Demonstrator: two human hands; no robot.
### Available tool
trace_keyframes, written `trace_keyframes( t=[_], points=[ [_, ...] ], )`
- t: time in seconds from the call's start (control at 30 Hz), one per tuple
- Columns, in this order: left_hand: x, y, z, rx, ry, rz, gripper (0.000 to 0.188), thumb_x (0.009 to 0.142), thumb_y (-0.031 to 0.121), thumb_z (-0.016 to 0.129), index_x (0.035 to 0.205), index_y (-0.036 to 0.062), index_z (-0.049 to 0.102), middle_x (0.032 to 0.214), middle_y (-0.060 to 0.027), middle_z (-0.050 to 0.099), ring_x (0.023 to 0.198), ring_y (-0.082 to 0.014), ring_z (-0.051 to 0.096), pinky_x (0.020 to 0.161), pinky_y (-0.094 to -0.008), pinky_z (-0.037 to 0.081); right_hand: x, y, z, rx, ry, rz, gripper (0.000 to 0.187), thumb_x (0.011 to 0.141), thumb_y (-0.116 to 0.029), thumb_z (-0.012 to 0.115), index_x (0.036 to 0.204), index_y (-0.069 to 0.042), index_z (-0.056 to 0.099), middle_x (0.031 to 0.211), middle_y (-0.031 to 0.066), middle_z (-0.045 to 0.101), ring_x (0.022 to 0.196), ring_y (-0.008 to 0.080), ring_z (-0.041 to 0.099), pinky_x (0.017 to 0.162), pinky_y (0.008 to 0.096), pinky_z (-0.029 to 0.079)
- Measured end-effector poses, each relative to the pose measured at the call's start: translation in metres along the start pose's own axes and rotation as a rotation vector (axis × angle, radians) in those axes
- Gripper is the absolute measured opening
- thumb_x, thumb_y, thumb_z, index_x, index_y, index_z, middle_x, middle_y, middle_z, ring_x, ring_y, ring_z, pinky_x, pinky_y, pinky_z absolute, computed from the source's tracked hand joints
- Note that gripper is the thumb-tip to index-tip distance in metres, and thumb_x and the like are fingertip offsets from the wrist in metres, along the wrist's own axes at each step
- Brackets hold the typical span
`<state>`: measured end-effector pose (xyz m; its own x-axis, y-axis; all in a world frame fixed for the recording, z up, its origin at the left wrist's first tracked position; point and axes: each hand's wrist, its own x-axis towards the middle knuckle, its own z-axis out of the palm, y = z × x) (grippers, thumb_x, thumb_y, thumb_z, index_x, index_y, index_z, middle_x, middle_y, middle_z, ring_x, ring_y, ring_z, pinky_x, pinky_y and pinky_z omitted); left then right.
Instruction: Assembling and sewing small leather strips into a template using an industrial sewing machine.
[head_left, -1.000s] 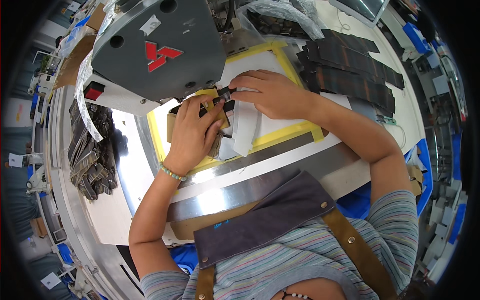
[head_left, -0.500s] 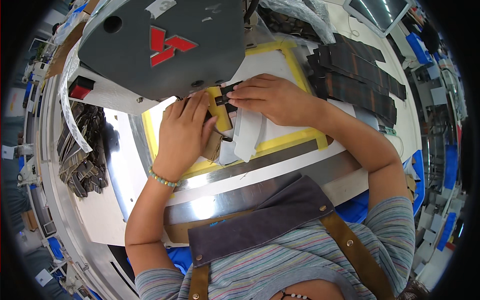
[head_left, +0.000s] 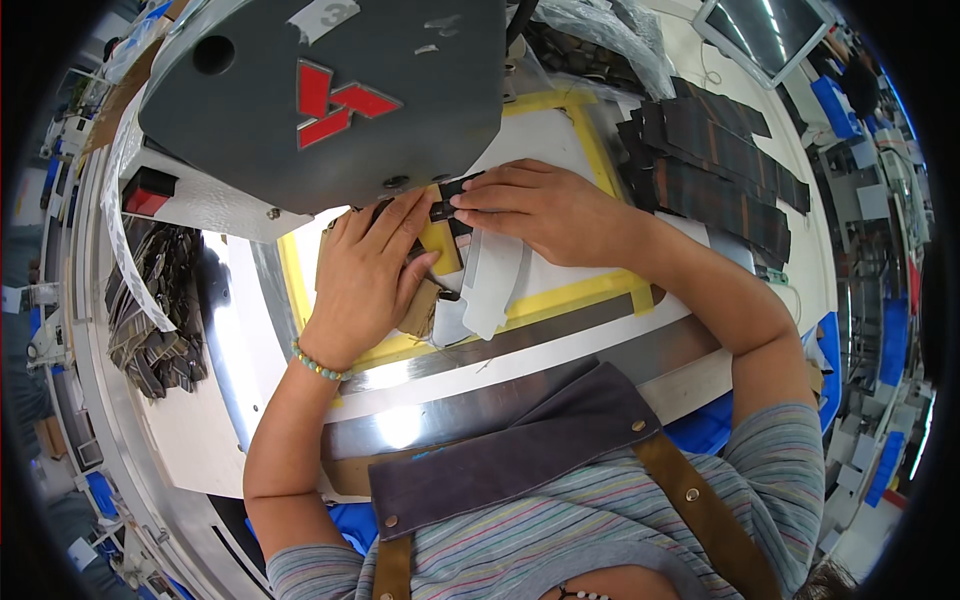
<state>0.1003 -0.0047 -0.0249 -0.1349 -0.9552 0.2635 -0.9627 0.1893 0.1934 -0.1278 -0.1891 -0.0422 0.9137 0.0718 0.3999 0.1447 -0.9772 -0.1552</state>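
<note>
In the head view, the left hand (head_left: 362,275) is resting partly spread against a yellow piece (head_left: 441,250), its fingers hiding whether it is gripping anything beneath. The right hand (head_left: 535,212) is seemingly pinching a small dark piece (head_left: 443,210) between nearly closed fingertips, near the grey machine head (head_left: 340,150). This piece is apparently being positioned, so its handling is looking unfinished. Plaid strips (head_left: 720,170) are lying far right, a dark bundle (head_left: 160,320) left; which are done or left, I am not able to tell.
</note>
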Motion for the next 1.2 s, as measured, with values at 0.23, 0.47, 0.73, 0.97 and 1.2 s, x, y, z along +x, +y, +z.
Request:
trace_keyframes(
  t=[0.23,0.47,0.73,0.97,1.2],
  points=[
    [0.003,-0.002,-0.001,-0.010,-0.017,-0.065,0.061,0.099,0.027,0.074,0.153,0.0039,0.058,0.153,-0.0135,0.062,0.134,-0.0373,0.058,0.114,-0.0489,0.045,0.002,-0.002,0.001,0.016,-0.013,0.028,0.042,0.092,-0.006,0.068,0.134,-0.005,0.074,0.144,0.0073,0.069,0.135,0.0260,0.064,0.115,0.0426,0.052],
    [0.000,0.001,0.001,0.077,-0.029,0.010,0.063,0.097,0.025,0.075,0.153,0.0021,0.058,0.155,-0.0152,0.061,0.135,-0.0363,0.058,0.111,-0.0475,0.047,0.001,-0.004,0.006,-0.052,0.037,-0.014,0.039,0.094,-0.010,0.067,0.132,-0.005,0.074,0.141,0.0056,0.071,0.129,0.0248,0.066,0.114,0.0417,0.051],
    [-0.011,0.012,0.004,0.167,-0.004,0.003,0.062,0.094,0.018,0.077,0.148,-0.0076,0.059,0.158,-0.0207,0.058,0.144,-0.0361,0.057,0.118,-0.0451,0.048,0.003,-0.003,0.007,-0.034,0.072,-0.007,0.040,0.092,-0.011,0.069,0.131,-0.006,0.075,0.139,0.0048,0.072,0.126,0.0250,0.067,0.113,0.0407,0.052],
    [-0.007,0.008,-0.008,0.160,-0.066,0.060,0.063,0.092,0.016,0.077,0.147,-0.0092,0.059,0.157,-0.0231,0.058,0.144,-0.0372,0.056,0.120,-0.0449,0.047,0.002,-0.003,0.005,-0.056,0.066,-0.003,0.038,0.094,-0.012,0.068,0.130,-0.006,0.076,0.138,0.0043,0.071,0.126,0.0253,0.067,0.113,0.0406,0.051],
    [-0.007,0.008,-0.009,0.148,-0.094,0.040,0.064,0.091,0.015,0.078,0.147,-0.0090,0.058,0.158,-0.0235,0.057,0.142,-0.0374,0.057,0.119,-0.0445,0.048,0.003,0.000,0.006,-0.052,0.062,-0.021,0.038,0.094,-0.011,0.067,0.130,-0.005,0.075,0.137,0.0059,0.072,0.126,0.0252,0.066,0.114,0.0407,0.051]
  ],
)
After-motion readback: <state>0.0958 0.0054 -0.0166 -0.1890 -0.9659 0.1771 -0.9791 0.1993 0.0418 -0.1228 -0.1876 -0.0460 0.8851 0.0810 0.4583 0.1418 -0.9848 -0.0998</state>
